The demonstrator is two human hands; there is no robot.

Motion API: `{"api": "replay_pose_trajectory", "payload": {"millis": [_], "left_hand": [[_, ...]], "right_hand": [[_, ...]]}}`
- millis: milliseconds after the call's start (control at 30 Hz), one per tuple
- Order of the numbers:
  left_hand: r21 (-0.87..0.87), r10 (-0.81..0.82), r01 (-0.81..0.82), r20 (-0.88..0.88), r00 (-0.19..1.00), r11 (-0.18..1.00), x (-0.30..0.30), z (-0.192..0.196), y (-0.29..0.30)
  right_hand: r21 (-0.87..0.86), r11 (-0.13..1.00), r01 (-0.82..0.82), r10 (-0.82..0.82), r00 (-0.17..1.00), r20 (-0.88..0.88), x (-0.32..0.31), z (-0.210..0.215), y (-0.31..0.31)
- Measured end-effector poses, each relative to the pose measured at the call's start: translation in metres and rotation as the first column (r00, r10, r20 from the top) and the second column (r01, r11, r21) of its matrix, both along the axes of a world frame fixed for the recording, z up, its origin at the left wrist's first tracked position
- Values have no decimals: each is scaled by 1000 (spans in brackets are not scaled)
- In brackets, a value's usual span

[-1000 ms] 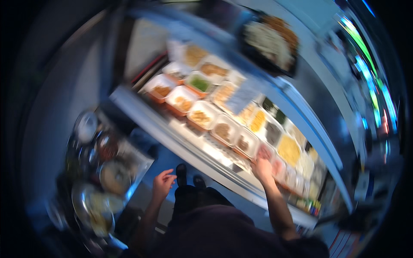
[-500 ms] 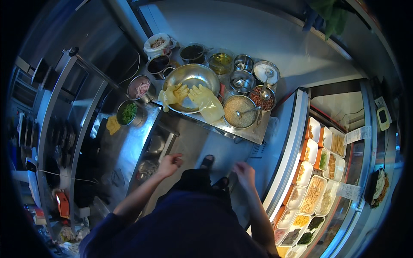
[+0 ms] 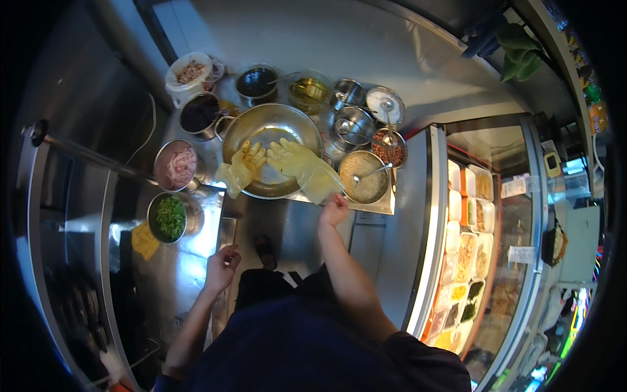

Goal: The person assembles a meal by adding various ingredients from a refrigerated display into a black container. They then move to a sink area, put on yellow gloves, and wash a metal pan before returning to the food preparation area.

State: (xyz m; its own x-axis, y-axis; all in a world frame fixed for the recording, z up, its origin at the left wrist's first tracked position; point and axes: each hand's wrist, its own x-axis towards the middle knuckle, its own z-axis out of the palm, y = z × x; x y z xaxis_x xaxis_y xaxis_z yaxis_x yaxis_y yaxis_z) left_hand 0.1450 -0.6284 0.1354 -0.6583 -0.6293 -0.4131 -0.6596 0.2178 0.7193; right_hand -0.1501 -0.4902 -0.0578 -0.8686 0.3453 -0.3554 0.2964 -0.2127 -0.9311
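Since half a second ago the right hand point(image 3: 335, 209) has gone up from waist height to the cuff of the right-side yellow rubber glove point(image 3: 305, 167) draped over the steel bowl point(image 3: 271, 140), its fingers at the glove's near edge. The left hand point(image 3: 221, 268) has sunk lower and nearer the body, well apart from the bowl.

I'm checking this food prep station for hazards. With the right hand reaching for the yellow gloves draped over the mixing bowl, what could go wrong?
1. The right hand is at the cuff of a yellow glove draped over the rim of the large steel bowl; a sharp tug might tip the bowl.
2. The bowl of grains sits right beside that glove, its spoon handle sticking out; a dragged glove could catch it.
3. The left hand is off the counter, so nothing steadies the bowl.
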Motion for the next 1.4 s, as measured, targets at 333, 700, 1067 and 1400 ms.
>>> {"api": "replay_pose_trajectory", "payload": {"millis": [333, 700, 1067, 1400], "left_hand": [[-60, -335, 331, -93, 937, 942, -75, 14, -53], [-462, -628, 494, -197, 753, 737, -216, -14, 12], [-486, -589, 454, -168, 790, 747, -254, -60, 46], [-349, -410, 326, -203, 889, 879, -260, -29, 48]], "right_hand": [[162, 987, -4, -5, 999, 53, -12, 31, 7], [-409, 878, -247, 413, 824, 388, -14, 104, 35], [-407, 858, -314, 465, 811, 354, -26, 109, 45], [-372, 729, -575, 617, 787, -9, 3, 98, 37]]}}
